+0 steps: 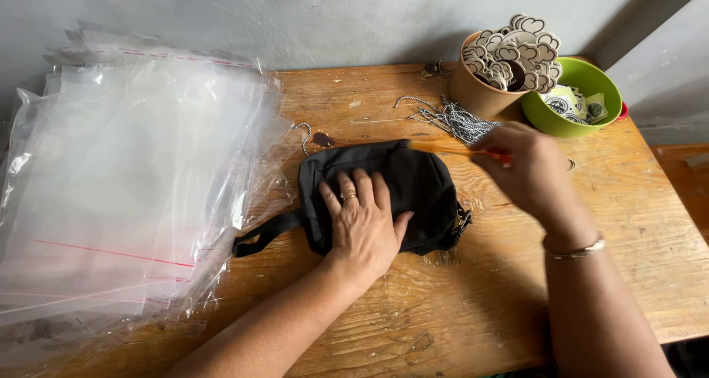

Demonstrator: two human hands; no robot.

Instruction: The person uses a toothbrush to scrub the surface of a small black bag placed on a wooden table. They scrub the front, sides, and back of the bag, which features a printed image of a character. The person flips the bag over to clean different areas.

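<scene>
Lying flat near the middle of the worn wooden desk point(473, 289): a small black fabric pouch bag point(413, 182) with a webbing strap point(266, 234) trailing off its left end toward a loose stack of clear plastic zip bags point(125, 178). Pressed palm-down on the bag's front panel, the left hand point(363, 226), fingers point(347, 193) spread open and flat, gripping nothing, only pinning the cloth. Hovering at the bag's upper right corner, the right hand point(528, 171), blurred, seemingly pinched shut on a thin orange-red stick-like tool point(480, 152); hard to tell exactly what kind.

Likely light, soft and floppy, giving under the palm rather than holding shape; matte cloth, not slippery, not fragile. Best held by flattening the body as now, or by pinching the strap or the buckle end at the right point(461, 219), since the slack fabric would sag if lifted by 1 corner.

Behind the bag: a heap of silvery ball chains point(454, 119), a brown paper cup of flower-shaped wooden tags point(509, 60), and a green bowl point(583, 79) of round stickers.
</scene>
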